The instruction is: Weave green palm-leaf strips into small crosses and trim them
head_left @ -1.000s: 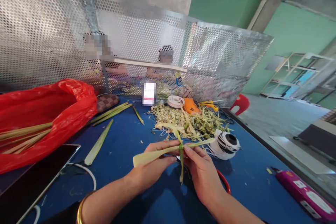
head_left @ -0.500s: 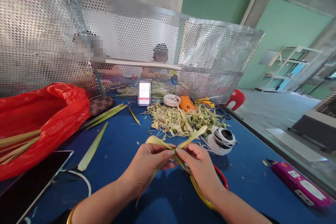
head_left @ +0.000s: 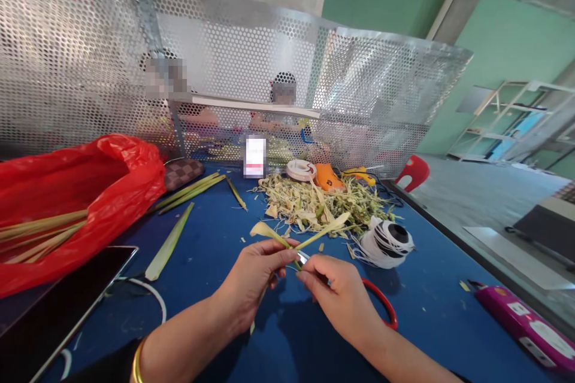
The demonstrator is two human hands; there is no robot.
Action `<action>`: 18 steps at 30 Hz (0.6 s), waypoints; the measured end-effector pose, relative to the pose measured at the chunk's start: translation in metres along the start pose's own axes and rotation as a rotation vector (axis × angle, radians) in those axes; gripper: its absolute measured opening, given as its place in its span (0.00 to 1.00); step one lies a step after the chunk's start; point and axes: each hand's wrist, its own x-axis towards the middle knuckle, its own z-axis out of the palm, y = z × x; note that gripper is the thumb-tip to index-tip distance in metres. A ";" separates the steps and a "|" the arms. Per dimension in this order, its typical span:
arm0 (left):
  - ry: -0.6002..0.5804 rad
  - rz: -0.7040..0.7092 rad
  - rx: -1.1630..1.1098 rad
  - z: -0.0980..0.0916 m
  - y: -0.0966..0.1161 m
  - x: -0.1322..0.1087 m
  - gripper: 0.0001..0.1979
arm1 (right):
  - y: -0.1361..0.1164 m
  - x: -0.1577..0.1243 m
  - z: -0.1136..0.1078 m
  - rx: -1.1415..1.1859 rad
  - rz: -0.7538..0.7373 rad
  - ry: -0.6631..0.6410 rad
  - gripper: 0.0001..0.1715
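Note:
My left hand [head_left: 258, 269] is closed in a pinch on pale green leaf strips [head_left: 323, 232], which cross above its fingertips and fan out to both sides. A thin end trails below that hand. My right hand [head_left: 339, 287] is closed around red-handled scissors [head_left: 385, 304]. Their silver blade shows at the strips between my hands, and a red handle loop sticks out beside my right wrist. The right thumb and fingertips are close to the strips' lower end; whether they touch it I cannot tell.
On the blue table [head_left: 215, 239] are a heap of leaf scraps [head_left: 309, 206], a white thread spool [head_left: 386, 244], a tape roll [head_left: 300, 170] and a purple object [head_left: 525, 323]. A red bag [head_left: 130, 161], a loose leaf [head_left: 169, 242] and a tablet [head_left: 76, 305] lie left. People sit behind the perforated screen [head_left: 242, 60].
My right hand has drawn slightly away from my left fingertips, and the scissors' blade now shows between them. The yellow band below my right hand is gone from sight. The view has shifted slightly.

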 end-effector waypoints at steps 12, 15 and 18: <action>-0.011 -0.028 -0.079 -0.005 0.006 0.003 0.08 | 0.000 -0.003 -0.006 -0.170 -0.180 0.069 0.11; -0.008 -0.046 -0.106 -0.004 0.005 0.004 0.07 | 0.000 -0.004 -0.005 -0.202 -0.211 0.048 0.12; -0.044 -0.060 -0.109 -0.003 0.006 0.003 0.08 | 0.000 -0.004 -0.004 -0.225 -0.219 0.058 0.11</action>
